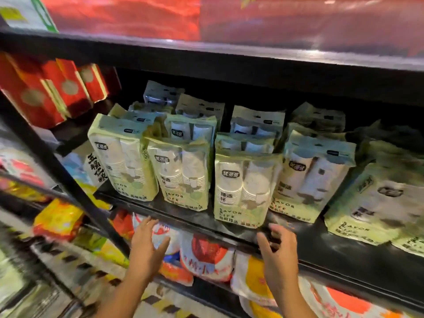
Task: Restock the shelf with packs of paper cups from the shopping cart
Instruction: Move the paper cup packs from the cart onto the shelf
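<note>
Nearest my view, my left hand [146,239] sat at about seven o'clock and my right hand [278,247] at five, both empty. The left had its fingers straight and spread. The right was loosely bent at the front lip of the shelf [332,255]; whether it touched I could not tell. The packs of paper cups [243,191] stood upright in rows on that shelf, from centre out to three o'clock, with the front one just above and between my hands. The shopping cart was out of view. I judged the packs light, each wrapped in thin glossy film round two stacks of cups, so slippery to hold and easy to crush. I would take one by both flanks with flat palms, or by the sealed header at its twelve o'clock, without squeezing. Red boxes [57,92] stood at ten o'clock.
</note>
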Action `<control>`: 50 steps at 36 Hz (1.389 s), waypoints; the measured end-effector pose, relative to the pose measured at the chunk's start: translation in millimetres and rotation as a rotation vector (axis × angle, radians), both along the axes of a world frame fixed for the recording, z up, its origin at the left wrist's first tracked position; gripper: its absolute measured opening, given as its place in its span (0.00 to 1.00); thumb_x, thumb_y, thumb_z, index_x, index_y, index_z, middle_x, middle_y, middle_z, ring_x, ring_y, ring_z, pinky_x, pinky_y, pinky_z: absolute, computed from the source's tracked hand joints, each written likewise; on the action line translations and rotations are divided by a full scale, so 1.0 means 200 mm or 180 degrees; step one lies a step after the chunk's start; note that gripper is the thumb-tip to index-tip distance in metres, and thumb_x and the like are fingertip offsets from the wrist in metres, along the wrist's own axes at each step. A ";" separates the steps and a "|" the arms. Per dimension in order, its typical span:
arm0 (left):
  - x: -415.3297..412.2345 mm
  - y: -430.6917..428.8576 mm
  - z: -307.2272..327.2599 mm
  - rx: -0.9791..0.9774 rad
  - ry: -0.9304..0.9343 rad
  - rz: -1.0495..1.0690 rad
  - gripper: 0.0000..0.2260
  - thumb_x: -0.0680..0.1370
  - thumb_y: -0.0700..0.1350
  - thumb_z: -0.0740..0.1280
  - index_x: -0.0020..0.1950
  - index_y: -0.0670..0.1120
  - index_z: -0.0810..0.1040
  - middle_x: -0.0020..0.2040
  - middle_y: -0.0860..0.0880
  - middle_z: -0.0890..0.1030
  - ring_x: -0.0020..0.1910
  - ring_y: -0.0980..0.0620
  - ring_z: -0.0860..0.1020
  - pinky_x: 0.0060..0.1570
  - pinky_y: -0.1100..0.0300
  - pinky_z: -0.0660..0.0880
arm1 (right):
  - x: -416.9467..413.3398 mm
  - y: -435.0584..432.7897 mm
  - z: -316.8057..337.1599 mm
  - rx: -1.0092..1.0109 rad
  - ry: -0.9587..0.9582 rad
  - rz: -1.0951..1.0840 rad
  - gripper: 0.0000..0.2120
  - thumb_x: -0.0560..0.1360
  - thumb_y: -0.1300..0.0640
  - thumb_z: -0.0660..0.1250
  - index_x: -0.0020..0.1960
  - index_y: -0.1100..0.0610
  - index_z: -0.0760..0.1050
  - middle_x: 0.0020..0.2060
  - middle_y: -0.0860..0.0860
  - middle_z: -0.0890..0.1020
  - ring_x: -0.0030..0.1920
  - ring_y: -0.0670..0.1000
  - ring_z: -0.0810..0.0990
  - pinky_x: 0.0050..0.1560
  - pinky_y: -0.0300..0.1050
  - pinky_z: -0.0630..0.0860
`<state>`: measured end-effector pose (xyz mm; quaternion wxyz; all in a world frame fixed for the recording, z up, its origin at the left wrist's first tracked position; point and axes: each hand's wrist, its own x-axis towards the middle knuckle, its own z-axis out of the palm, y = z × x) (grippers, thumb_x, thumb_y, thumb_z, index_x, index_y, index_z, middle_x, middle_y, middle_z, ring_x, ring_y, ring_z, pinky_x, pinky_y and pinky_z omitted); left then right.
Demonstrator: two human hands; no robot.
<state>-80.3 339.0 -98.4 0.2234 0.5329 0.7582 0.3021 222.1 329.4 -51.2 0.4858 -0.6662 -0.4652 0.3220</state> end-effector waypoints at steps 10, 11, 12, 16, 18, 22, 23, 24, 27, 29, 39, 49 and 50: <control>-0.18 -0.42 0.05 -0.0239 0.0264 0.0481 0.27 0.75 0.47 0.76 0.71 0.42 0.74 0.73 0.40 0.71 0.73 0.40 0.68 0.70 0.42 0.68 | -0.33 -0.14 -0.15 -0.0441 -0.0592 0.2034 0.05 0.78 0.50 0.69 0.51 0.40 0.75 0.47 0.39 0.80 0.48 0.40 0.78 0.44 0.33 0.74; -0.21 -0.46 0.07 -0.0309 0.0259 0.0532 0.28 0.75 0.48 0.76 0.71 0.42 0.73 0.72 0.40 0.71 0.73 0.40 0.68 0.70 0.41 0.68 | -0.39 -0.13 -0.14 -0.0509 -0.0576 0.2152 0.05 0.79 0.49 0.68 0.53 0.40 0.75 0.48 0.39 0.80 0.49 0.40 0.78 0.44 0.32 0.73; -0.25 -0.49 0.09 -0.0391 0.0257 0.0582 0.28 0.75 0.50 0.76 0.72 0.42 0.73 0.72 0.41 0.72 0.72 0.40 0.69 0.70 0.42 0.69 | -0.44 -0.12 -0.14 -0.0587 -0.0592 0.2261 0.06 0.79 0.49 0.68 0.55 0.41 0.76 0.50 0.40 0.79 0.50 0.40 0.78 0.45 0.32 0.73; -0.40 -0.63 0.17 -0.0807 0.0502 0.0736 0.29 0.77 0.59 0.71 0.73 0.46 0.72 0.72 0.45 0.72 0.70 0.42 0.71 0.67 0.46 0.71 | -0.69 -0.11 -0.11 -0.0821 -0.0779 0.2786 0.09 0.79 0.49 0.68 0.58 0.43 0.74 0.53 0.40 0.77 0.51 0.36 0.75 0.45 0.28 0.69; -0.48 -0.69 0.20 -0.0918 0.0527 0.0735 0.29 0.77 0.62 0.68 0.73 0.48 0.71 0.72 0.46 0.72 0.69 0.43 0.72 0.66 0.48 0.71 | -0.82 -0.12 -0.09 -0.0825 -0.0977 0.3043 0.10 0.78 0.51 0.69 0.57 0.42 0.73 0.52 0.40 0.76 0.50 0.39 0.76 0.46 0.29 0.68; -0.65 -0.84 0.27 -0.1028 0.0451 0.0914 0.28 0.79 0.61 0.66 0.75 0.50 0.70 0.73 0.48 0.71 0.69 0.45 0.72 0.65 0.51 0.71 | -1.09 -0.16 -0.10 -0.0907 -0.1228 0.3356 0.12 0.78 0.52 0.70 0.59 0.45 0.74 0.55 0.44 0.78 0.58 0.48 0.78 0.55 0.42 0.72; -0.71 -0.88 0.28 -0.1037 0.0399 0.0992 0.28 0.79 0.61 0.66 0.76 0.50 0.69 0.73 0.47 0.71 0.69 0.45 0.72 0.65 0.52 0.72 | -1.17 -0.18 -0.10 -0.0899 -0.1294 0.3420 0.14 0.77 0.52 0.70 0.62 0.47 0.74 0.58 0.46 0.77 0.61 0.49 0.77 0.57 0.43 0.71; -0.78 -0.93 0.29 -0.1040 0.0345 0.1060 0.28 0.79 0.60 0.67 0.76 0.50 0.69 0.72 0.46 0.71 0.69 0.45 0.72 0.65 0.52 0.71 | -1.26 -0.20 -0.09 -0.0898 -0.1383 0.3481 0.18 0.77 0.53 0.70 0.66 0.49 0.73 0.60 0.46 0.76 0.62 0.49 0.76 0.58 0.41 0.71; -1.03 -1.10 0.26 -0.1078 0.0430 0.1179 0.26 0.79 0.58 0.68 0.73 0.48 0.72 0.69 0.44 0.75 0.67 0.43 0.73 0.64 0.52 0.71 | -1.52 -0.27 -0.09 -0.0846 -0.1662 0.3661 0.20 0.77 0.54 0.70 0.68 0.51 0.73 0.58 0.47 0.75 0.58 0.48 0.77 0.48 0.33 0.71; -1.23 -1.22 0.22 -0.1128 0.0455 0.1293 0.26 0.78 0.58 0.68 0.72 0.48 0.72 0.69 0.45 0.75 0.67 0.44 0.73 0.64 0.52 0.71 | -1.71 -0.31 -0.10 -0.0766 -0.1821 0.3773 0.19 0.77 0.52 0.70 0.67 0.52 0.74 0.58 0.48 0.76 0.58 0.50 0.77 0.52 0.37 0.73; -2.00 -1.76 0.05 -0.1451 0.0369 0.1920 0.29 0.77 0.64 0.65 0.73 0.49 0.71 0.69 0.48 0.75 0.67 0.45 0.74 0.64 0.49 0.74 | -2.55 -0.53 -0.15 -0.0739 -0.3095 0.4471 0.31 0.81 0.44 0.65 0.79 0.52 0.60 0.77 0.52 0.61 0.76 0.54 0.63 0.72 0.49 0.66; -2.28 -2.03 -0.05 -0.1476 0.0049 0.2363 0.30 0.79 0.63 0.64 0.77 0.52 0.66 0.76 0.50 0.69 0.71 0.47 0.70 0.67 0.51 0.72 | -3.06 -0.60 -0.17 -0.0683 -0.3517 0.4816 0.30 0.80 0.46 0.66 0.78 0.52 0.61 0.75 0.52 0.64 0.74 0.54 0.66 0.70 0.47 0.67; -2.30 -2.04 -0.06 -0.1522 0.0034 0.2403 0.30 0.79 0.63 0.64 0.77 0.52 0.65 0.76 0.50 0.68 0.72 0.47 0.69 0.67 0.51 0.71 | -3.11 -0.60 -0.19 -0.0677 -0.3546 0.4836 0.30 0.80 0.48 0.67 0.78 0.53 0.61 0.75 0.53 0.65 0.74 0.54 0.66 0.70 0.47 0.67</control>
